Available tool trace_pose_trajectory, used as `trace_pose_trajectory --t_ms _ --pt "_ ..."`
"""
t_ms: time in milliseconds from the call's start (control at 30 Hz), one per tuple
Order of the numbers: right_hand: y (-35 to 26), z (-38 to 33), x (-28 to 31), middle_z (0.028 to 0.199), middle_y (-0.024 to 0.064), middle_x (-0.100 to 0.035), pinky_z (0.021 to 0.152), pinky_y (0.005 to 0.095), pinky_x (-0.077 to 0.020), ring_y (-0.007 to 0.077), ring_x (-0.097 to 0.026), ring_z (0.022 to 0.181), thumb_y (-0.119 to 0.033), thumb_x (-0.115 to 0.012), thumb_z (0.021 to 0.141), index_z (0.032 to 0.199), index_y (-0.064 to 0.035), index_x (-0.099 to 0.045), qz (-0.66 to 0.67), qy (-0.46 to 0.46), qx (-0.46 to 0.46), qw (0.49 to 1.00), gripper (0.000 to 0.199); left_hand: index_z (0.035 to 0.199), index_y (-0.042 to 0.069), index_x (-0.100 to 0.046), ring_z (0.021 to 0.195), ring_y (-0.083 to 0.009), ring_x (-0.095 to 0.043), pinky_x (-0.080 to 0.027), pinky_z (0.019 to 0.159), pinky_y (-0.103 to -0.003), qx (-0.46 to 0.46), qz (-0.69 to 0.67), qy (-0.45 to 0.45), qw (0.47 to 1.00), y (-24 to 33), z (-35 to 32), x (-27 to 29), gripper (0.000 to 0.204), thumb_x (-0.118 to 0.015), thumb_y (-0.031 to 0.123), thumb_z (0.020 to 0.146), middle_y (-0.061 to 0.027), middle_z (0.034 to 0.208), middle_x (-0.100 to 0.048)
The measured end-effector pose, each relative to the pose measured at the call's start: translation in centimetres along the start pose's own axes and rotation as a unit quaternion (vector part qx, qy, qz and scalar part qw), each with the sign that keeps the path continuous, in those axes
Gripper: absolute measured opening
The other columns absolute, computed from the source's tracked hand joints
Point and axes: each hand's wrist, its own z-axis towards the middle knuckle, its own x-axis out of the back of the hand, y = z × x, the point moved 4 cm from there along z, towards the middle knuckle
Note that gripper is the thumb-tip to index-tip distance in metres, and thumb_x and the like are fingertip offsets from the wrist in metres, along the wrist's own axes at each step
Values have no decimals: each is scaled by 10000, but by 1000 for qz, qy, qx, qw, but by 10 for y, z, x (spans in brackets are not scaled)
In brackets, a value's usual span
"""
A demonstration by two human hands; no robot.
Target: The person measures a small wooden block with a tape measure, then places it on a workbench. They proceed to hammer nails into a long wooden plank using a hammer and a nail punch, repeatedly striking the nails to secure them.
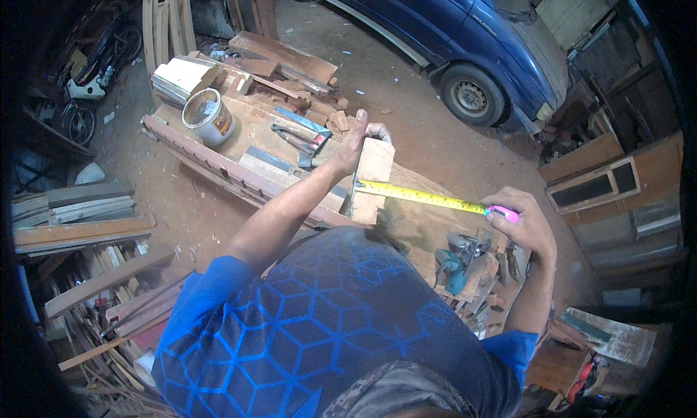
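Near the middle, a pale wooden block (376, 160) is in my left hand (353, 149), whose thumb points up while the fingers curl round behind the wood. A pink tape measure (504, 213) sits in my closed right hand (524, 218). Its yellow blade (428, 196) is drawn out leftward and crosses the block's face, its end at the block's left edge. Below the blade lies a teal power tool (456, 269) with a metal part, among wood scraps on the bench.
The workbench (239, 153) carries a white bucket (208, 117), pliers (299, 136), a white-topped block (183, 78) and loose offcuts. Stacked planks (83, 215) lie at left. A blue vehicle (465, 48) stands beyond, and wooden panels (617, 178) lean at right.
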Motion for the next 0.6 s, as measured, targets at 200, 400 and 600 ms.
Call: trace_pose_trajectory --t_ms 200,400,600 --pt "2 1 0 886 170 -701 762 406 -518 326 -679 825 -266 -728 806 1050 -7 -756 4 -5 -1 1000 357 868 67 -658 707 -106 -621 -497 655 -251 -5 -30 -1 1000 -3 2 2 913 -158 824 972 -26 763 -659" --pt "2 1 2 893 164 -703 786 400 -525 319 -684 847 -251 -735 793 1050 -5 -756 5 7 -1 1000 357 864 61 -656 706 -110 -623 -497 657 -250 -7 -17 2 1000 0 3 -1 922 -151 825 971 -33 759 -663" --pt "3 1 3 881 164 -701 760 404 -520 320 -677 822 -257 -731 791 1041 2 -756 -1 14 -2 1000 361 861 62 -656 708 -113 -624 -499 664 -255 -30 28 5 999 0 4 2 928 -142 827 969 -32 760 -664"
